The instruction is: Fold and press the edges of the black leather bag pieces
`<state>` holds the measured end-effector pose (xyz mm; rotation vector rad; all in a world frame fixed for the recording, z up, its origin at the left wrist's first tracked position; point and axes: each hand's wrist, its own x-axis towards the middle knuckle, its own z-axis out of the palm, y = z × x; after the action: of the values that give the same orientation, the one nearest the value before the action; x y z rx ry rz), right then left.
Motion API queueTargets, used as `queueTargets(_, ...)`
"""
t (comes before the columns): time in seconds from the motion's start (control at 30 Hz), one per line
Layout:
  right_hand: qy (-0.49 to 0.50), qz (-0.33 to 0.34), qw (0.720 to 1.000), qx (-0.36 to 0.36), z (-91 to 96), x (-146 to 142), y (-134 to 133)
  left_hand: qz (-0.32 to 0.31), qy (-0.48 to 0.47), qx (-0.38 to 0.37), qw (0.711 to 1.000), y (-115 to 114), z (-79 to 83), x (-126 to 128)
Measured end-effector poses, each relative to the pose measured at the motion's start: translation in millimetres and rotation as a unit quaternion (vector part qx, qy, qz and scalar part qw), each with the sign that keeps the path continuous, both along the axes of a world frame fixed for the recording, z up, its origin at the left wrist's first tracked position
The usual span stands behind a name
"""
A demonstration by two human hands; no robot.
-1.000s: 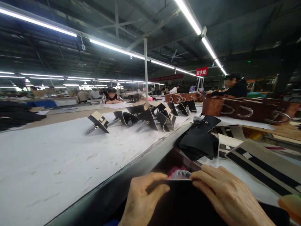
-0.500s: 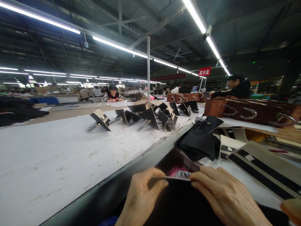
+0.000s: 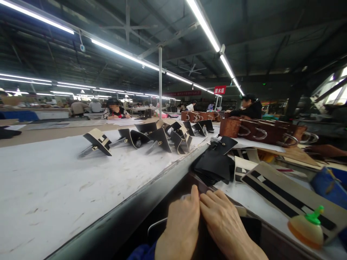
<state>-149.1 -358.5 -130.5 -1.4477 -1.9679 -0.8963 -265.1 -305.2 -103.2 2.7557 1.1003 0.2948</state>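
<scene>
Low in the view, my left hand and my right hand are close together, knuckles up and fingers curled down. Both are closed on a black leather-like panel, whose pale edge curves out left of my left hand. The hands cover most of the panel, and the fingertips are hidden. Ahead of my hands lies a stack of black panels, topped by a flap with a small gold fitting.
Several black-and-cream flaps stand on the white-covered table to the left. On the right are beige panels with black stripes, a squat bottle with a green nozzle and brown bags. People work farther back.
My hands have come together from opposite ends of the panel's top edge, and the panel has bent or tilted largely out of sight. The view has turned right, revealing the bottle.
</scene>
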Motion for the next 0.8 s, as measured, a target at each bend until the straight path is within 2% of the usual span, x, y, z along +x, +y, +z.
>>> queueTargets(0.17, 0.041, -0.038, 0.998, 0.0, -19.9, 15.8, -31.3, 0.019, -0.006, -0.052, 0.998, 14.7, -16.1, -7.5)
queueTargets(0.27, 0.117, -0.051, 0.992, 0.001, -42.4, 36.3, -56.3, 0.03, -0.044, -0.07, 0.996, 19.2, -22.8, -18.6)
queueTargets(0.37, 0.231, -0.065, 0.97, 0.026, -69.0, 58.9, -66.2, 0.035, -0.08, -0.095, 0.992, 22.1, -29.0, -26.3)
queueTargets(0.4, 0.285, -0.064, 0.956, 0.03, -76.3, 64.9, -65.0, 0.033, -0.091, -0.102, 0.99, 22.8, -30.7, -27.9)
queueTargets(0.47, 0.42, -0.046, 0.906, 0.027, -85.6, 72.5, -58.2, 0.022, -0.109, -0.114, 0.987, 23.5, -33.2, -30.8)
queueTargets(0.53, 0.538, -0.022, 0.843, 0.024, -86.7, 73.7, -49.9, 0.006, -0.128, -0.116, 0.985, 23.0, -33.8, -34.5)
queueTargets(0.6, 0.613, 0.006, 0.79, 0.007, -81.6, 70.0, -45.0, -0.022, -0.158, -0.129, 0.979, 21.3, -32.1, -39.7)
queueTargets(0.73, 0.678, 0.048, 0.733, -0.029, -67.3, 61.2, -48.6, -0.091, -0.223, -0.172, 0.955, 14.5, -21.3, -53.9)
queueTargets(0.8, 0.688, 0.057, 0.724, -0.018, -63.1, 61.0, -53.7, -0.102, -0.227, -0.178, 0.952, 11.7, -14.4, -60.2)
